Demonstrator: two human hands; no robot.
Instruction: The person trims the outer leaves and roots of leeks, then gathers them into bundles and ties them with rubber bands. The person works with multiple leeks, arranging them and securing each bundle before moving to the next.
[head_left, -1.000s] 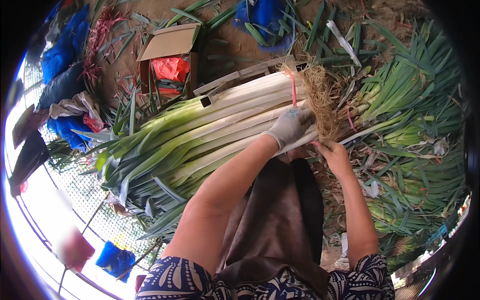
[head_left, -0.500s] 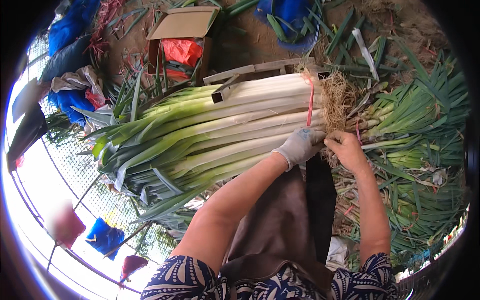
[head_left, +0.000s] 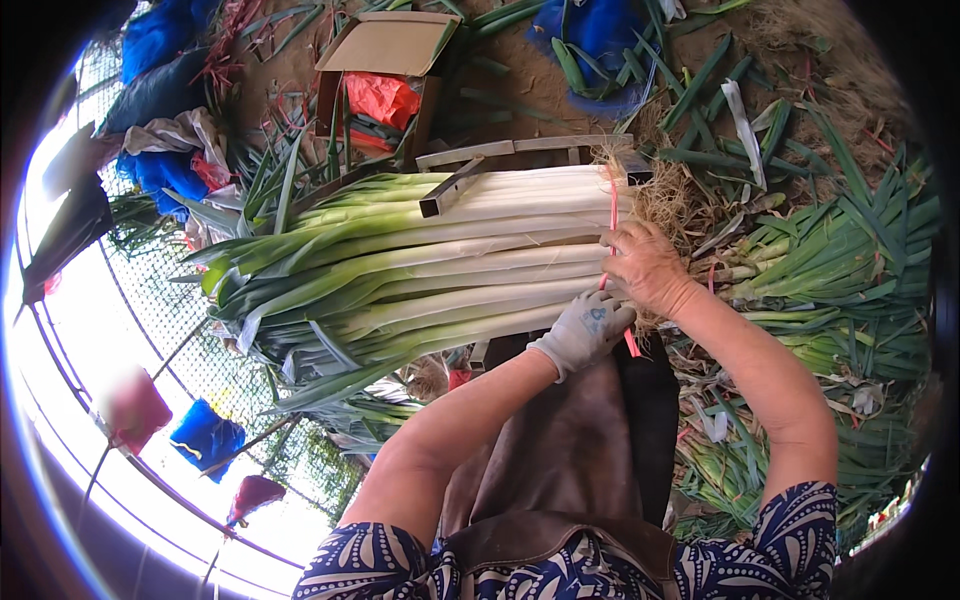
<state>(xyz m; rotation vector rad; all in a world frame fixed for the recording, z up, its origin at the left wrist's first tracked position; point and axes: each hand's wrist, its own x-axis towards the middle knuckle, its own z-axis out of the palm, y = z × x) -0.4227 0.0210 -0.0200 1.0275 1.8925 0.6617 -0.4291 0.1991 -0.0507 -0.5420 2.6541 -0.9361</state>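
Observation:
A wide row of long leeks point(head_left: 480, 258) lies across a metal stand, green leaves to the left and white stems to the right. Stringy roots point(head_left: 668, 205) end the stems. A thin red tie point(head_left: 613, 200) runs down over the white stems close to the roots. My left hand point(head_left: 588, 332), in a pale glove, is closed around the tie at the near edge of the row; the tie's loose end shows below it. Just above and to the right, my bare right hand point(head_left: 648, 268) has its fingers bent on the tie against the stems; its fingertips are partly hidden.
Metal bars point(head_left: 452, 188) of the stand rise at the row's far side. Behind it sit an open cardboard box point(head_left: 385, 48) with red plastic inside and a blue net bag point(head_left: 590, 45). Bundles of green onions point(head_left: 820, 260) are heaped at the right. Wire mesh point(head_left: 150, 300) borders the left.
My right hand has moved up and left from the root ends onto the tie. My left hand has dropped slightly toward me, and the tie's loose red end now shows below it.

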